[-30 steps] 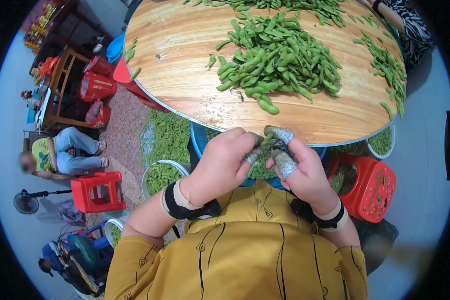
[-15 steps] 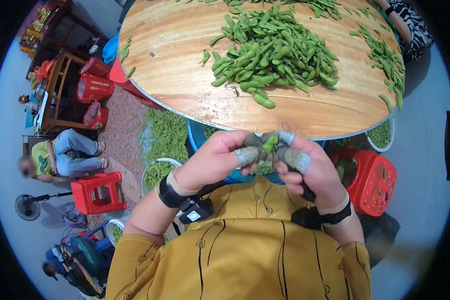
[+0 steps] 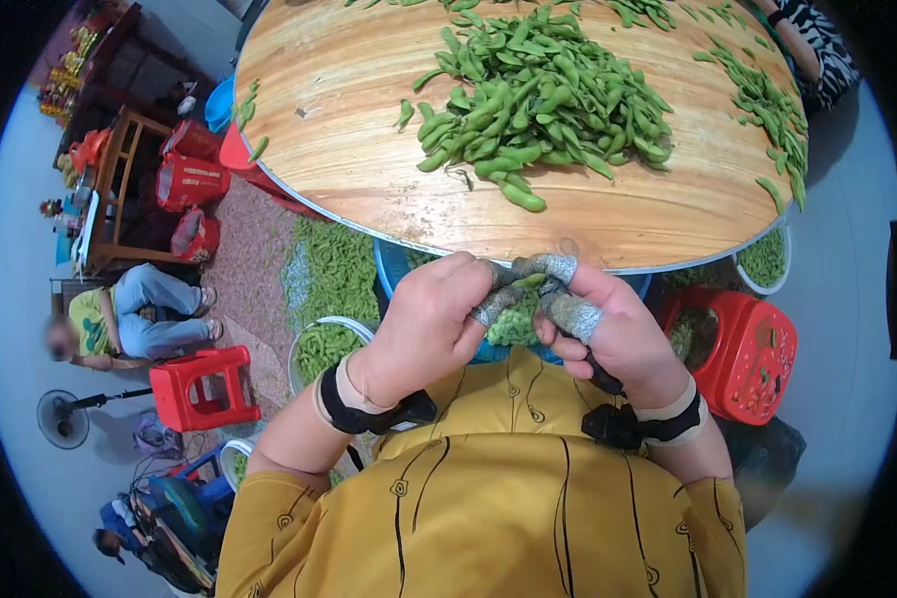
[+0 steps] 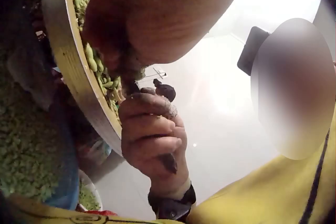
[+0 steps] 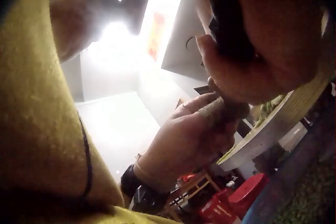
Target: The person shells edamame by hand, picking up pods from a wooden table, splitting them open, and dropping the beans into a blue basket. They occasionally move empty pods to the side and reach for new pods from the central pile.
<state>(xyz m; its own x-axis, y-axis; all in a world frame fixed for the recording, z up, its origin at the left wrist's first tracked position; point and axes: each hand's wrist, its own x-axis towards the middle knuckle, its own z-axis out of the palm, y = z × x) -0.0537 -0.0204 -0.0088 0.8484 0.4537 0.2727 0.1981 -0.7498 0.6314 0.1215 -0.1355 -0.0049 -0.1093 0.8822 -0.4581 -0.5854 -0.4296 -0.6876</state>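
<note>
Both hands meet over the lap just off the table's near edge, fingertips wrapped in grey tape. My left hand [image 3: 431, 311] pinches a green soybean pod [image 3: 530, 281] between thumb and index finger. The right hand [image 3: 608, 324] has its taped thumb and index finger at the same pod. Its other fingers curl round a dark narrow tool [image 4: 168, 162] lying across the palm; most of the tool is hidden. Below the hands, shelled green beans [image 3: 511, 327] fill part of a blue basin [image 3: 389, 269]. A heap of pods [image 3: 548, 100] lies on the round wooden table [image 3: 349, 149] ahead.
More pods [image 3: 772, 125] line the table's right side, by another person's arm. A red stool [image 3: 747, 364] stands right, a white bucket of pods [image 3: 324, 344] left. Pods cover the floor behind that bucket. Farther left are another red stool [image 3: 199, 384] and a seated person [image 3: 135, 314].
The hands first turned upward, showing the pod between the taped fingertips, then the left hand rolled back over, knuckles up. Beans in the basin now show below the fingers. The pod heap looks unchanged.
</note>
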